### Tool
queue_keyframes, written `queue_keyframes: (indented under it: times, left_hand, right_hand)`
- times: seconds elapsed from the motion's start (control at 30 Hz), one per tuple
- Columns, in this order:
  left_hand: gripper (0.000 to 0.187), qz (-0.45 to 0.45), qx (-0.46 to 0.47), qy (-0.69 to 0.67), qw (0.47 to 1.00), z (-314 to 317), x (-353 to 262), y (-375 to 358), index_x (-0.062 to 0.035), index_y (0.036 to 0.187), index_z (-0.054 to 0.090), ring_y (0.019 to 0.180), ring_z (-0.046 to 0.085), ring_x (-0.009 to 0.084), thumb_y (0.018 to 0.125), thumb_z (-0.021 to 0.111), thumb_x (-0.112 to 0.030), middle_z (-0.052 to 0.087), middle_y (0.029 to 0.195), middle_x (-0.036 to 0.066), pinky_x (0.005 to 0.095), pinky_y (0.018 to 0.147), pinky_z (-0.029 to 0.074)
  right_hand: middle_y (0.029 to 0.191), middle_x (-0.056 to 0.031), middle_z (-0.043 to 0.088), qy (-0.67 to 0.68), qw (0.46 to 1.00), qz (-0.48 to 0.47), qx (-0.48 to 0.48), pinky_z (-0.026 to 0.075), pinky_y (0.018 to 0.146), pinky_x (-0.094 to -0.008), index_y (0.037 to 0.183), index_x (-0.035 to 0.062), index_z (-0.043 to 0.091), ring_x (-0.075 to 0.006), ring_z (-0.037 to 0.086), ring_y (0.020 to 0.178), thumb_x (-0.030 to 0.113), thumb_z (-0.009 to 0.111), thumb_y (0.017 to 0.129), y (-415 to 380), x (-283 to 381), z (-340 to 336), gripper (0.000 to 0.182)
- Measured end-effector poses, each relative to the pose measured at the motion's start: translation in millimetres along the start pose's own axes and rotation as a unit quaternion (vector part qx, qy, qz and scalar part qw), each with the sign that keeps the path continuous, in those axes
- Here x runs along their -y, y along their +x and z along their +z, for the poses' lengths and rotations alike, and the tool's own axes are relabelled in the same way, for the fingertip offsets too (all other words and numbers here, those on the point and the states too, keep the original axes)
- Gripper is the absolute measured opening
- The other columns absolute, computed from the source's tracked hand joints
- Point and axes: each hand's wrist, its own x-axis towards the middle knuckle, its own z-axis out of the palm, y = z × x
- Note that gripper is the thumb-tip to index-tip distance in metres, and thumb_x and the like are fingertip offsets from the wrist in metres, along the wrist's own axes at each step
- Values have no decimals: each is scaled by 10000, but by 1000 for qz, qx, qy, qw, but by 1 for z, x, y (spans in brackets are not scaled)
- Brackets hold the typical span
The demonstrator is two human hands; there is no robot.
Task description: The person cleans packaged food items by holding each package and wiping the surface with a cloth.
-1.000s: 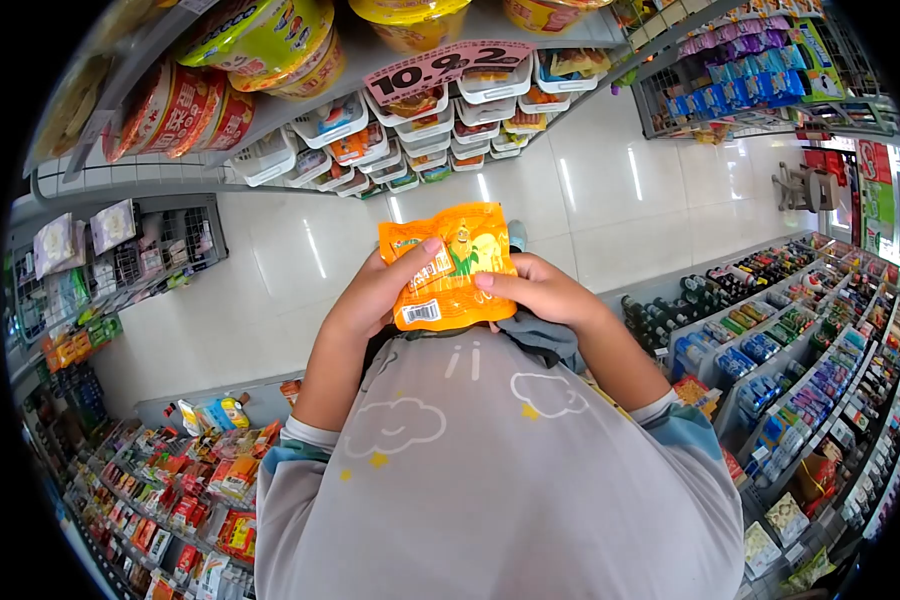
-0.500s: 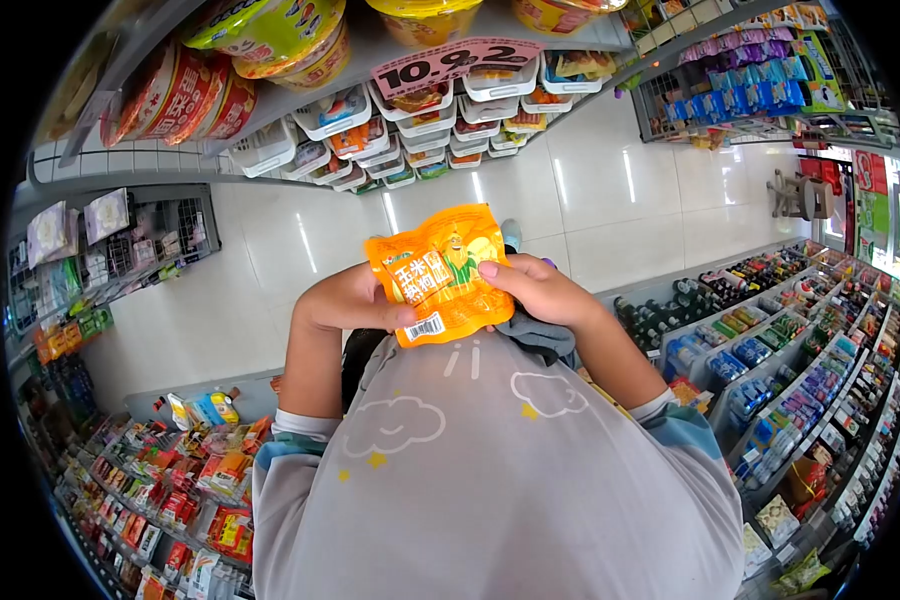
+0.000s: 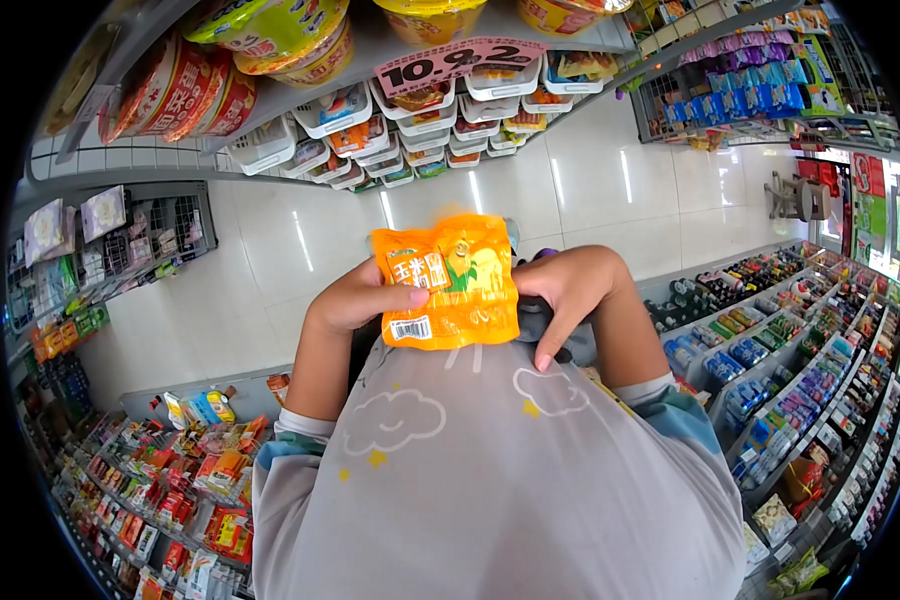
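Note:
An orange snack packet (image 3: pixel 448 283) with a corn picture and a barcode is upright in front of my body, its printed face toward me. My left hand (image 3: pixel 368 297) grips its left side, thumb across the front and fingers hidden behind. At the packet's right edge is my right hand (image 3: pixel 570 290); its thumb points down, apart from its fingers and off the packet's front. Some of the right fingers are hidden behind the packet, near a dark grey cloth item (image 3: pixel 535 318) at my waist.
Ahead stands a shelf with instant noodle bowls (image 3: pixel 175 90), a pink price sign (image 3: pixel 460 62) and white baskets (image 3: pixel 425 120) of packets. Drink bottles (image 3: pixel 750 350) fill racks at right; snack packets (image 3: pixel 180 500) line the lower left. A stool (image 3: pixel 798 196) stands far right.
My right thumb has come off the packet's front, and the right hand has moved right and opened. The packet has turned slightly more upright, still in my left hand.

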Motion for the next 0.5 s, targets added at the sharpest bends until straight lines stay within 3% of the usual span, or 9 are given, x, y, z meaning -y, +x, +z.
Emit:
queue_keyframes:
  times: [0.1, 0.17, 0.23, 0.27, 0.33, 0.37, 0.47, 0.5]
  left_hand:
    - [612, -9, 33, 18, 999, 2, 0, 3, -30, 1395, 447, 1177, 570, 160, 863, 736, -116, 594, 1293, 54, 335, 1003, 467]
    - [630, -13, 47, 37, 998, 4, -2, 5, -32, 1402, 440, 1182, 568, 163, 855, 742, -112, 590, 1298, 56, 336, 1006, 466]
    - [630, -3, 46, 37, 998, 5, -5, 6, -37, 1400, 444, 1177, 570, 155, 853, 747, -111, 596, 1290, 51, 329, 1002, 468]
    - [630, -1, 44, 36, 998, 5, -7, 5, -37, 1400, 444, 1177, 570, 155, 853, 747, -111, 596, 1290, 51, 329, 1002, 468]
    - [612, -12, 25, 34, 999, 7, -11, 2, -34, 1387, 462, 1169, 574, 150, 853, 750, -121, 603, 1280, 49, 323, 998, 471]
    - [612, -12, 24, 33, 999, 6, -10, 2, -34, 1387, 462, 1169, 574, 150, 853, 750, -121, 603, 1280, 49, 323, 998, 471]
    - [580, -9, 3, 20, 1000, 5, -10, 2, -30, 1370, 482, 1159, 578, 147, 862, 745, -124, 609, 1271, 47, 321, 993, 475]
    - [569, -7, -3, 30, 1000, 6, -11, 2, -28, 1367, 486, 1159, 579, 149, 867, 741, -125, 608, 1271, 50, 322, 992, 476]
  right_hand:
    - [1335, -114, 582, 11, 996, -36, 75, 396, 1059, -319, 1354, 29, 515, -202, 527, 1231, 309, 903, 679, 14, -2, -5, 828]
    - [1311, -89, 596, 28, 996, -56, 68, 410, 1045, -312, 1342, 24, 520, -175, 541, 1199, 291, 881, 722, 19, -7, -2, 766]
    - [1278, -70, 608, 186, 980, -39, 59, 429, 1021, -301, 1344, 23, 517, -158, 552, 1160, 267, 815, 816, 21, -5, 3, 653]
    - [1278, -70, 608, 186, 980, -39, 61, 429, 1021, -301, 1344, 23, 517, -158, 552, 1160, 267, 815, 816, 21, -7, 7, 653]
    - [1245, -62, 617, 216, 971, -70, -74, 442, 999, -290, 1329, 6, 528, -138, 552, 1135, 294, 692, 932, 18, -12, 16, 517]
    - [1245, -62, 617, 217, 971, -71, -74, 442, 999, -290, 1329, 6, 528, -138, 552, 1135, 294, 692, 932, 15, -14, 19, 517]
    - [1208, -55, 629, 295, 926, 93, -216, 459, 963, -286, 1283, -18, 568, -100, 552, 1116, 378, 556, 1008, 12, -7, 26, 483]
    - [1208, -55, 629, 296, 926, 92, -217, 459, 963, -286, 1283, -18, 568, -100, 552, 1116, 378, 556, 1008, 15, -6, 28, 483]
